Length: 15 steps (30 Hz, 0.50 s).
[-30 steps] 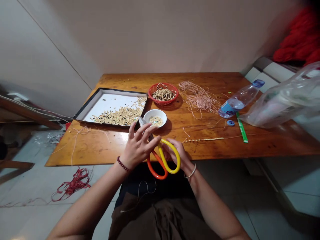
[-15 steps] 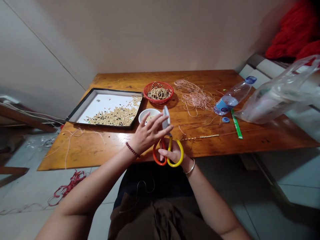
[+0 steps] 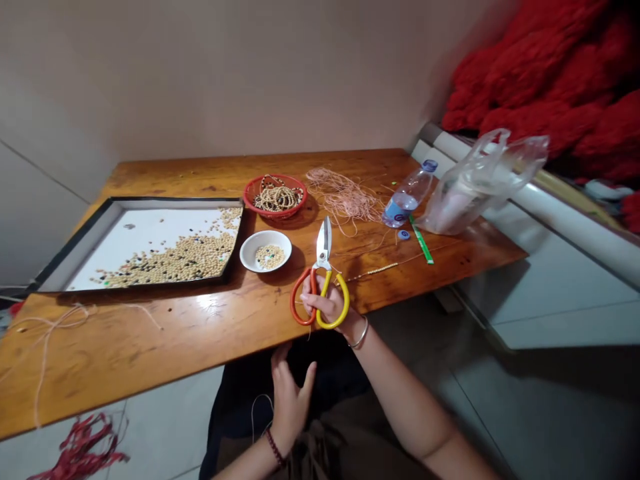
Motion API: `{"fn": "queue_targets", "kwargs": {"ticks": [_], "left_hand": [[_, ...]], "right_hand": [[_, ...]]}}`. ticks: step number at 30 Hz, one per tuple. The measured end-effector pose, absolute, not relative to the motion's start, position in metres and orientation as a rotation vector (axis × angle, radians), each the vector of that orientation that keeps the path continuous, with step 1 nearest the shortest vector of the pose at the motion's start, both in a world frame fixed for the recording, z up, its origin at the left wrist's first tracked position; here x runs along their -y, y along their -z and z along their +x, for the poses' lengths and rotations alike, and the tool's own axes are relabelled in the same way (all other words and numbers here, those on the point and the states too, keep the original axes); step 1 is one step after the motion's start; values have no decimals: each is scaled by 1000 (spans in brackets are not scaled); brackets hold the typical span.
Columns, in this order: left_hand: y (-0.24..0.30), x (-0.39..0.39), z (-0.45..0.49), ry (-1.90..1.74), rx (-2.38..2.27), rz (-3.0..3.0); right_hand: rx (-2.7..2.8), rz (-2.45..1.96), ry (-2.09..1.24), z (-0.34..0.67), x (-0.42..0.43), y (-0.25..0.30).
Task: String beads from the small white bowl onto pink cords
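My right hand [image 3: 330, 303] holds a pair of scissors [image 3: 323, 257] with one red-orange and one yellow handle, blades pointing up and away over the table's front edge. Below that edge my left hand [image 3: 293, 393] is over my lap with thumb and fingers apart, holding nothing I can see. A thin pale cord [image 3: 260, 403] loops beside it on the dark clothing. Just beyond the scissors, to the left, stands a white bowl [image 3: 244, 257] with small beads. A cord strung with cream beads [image 3: 383, 269] lies to the right of the scissors.
A black-rimmed tray [image 3: 113, 230] of loose beads stands on the left. Behind the bowl is a red basket [image 3: 275, 212] of bead strands, beside tangled pink cord [image 3: 343, 193]. A water bottle [image 3: 407, 193], blue cap [image 3: 403, 235], green strip [image 3: 423, 241] and plastic bag [image 3: 463, 197] are right.
My left hand has moved away from the scissor blades, down over my lap. The scissors stay in my right hand. The view has swung to the right.
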State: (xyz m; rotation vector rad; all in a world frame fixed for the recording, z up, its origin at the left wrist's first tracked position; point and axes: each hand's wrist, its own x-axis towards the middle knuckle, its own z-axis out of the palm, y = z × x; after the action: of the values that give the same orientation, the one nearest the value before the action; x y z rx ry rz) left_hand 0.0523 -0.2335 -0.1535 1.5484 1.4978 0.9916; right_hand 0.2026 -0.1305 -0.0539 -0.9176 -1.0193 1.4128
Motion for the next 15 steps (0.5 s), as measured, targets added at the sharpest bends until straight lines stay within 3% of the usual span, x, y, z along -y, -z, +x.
{"fn": "queue_targets", "kwargs": {"ticks": [6,15], "left_hand": [[145,205,66,-827,-1233,1823],[99,207,77,-780,-1077,1588]], "right_hand": [[1148,-983,-1342,200,131,53],[1177,-942,-1407,213,139,37]]}}
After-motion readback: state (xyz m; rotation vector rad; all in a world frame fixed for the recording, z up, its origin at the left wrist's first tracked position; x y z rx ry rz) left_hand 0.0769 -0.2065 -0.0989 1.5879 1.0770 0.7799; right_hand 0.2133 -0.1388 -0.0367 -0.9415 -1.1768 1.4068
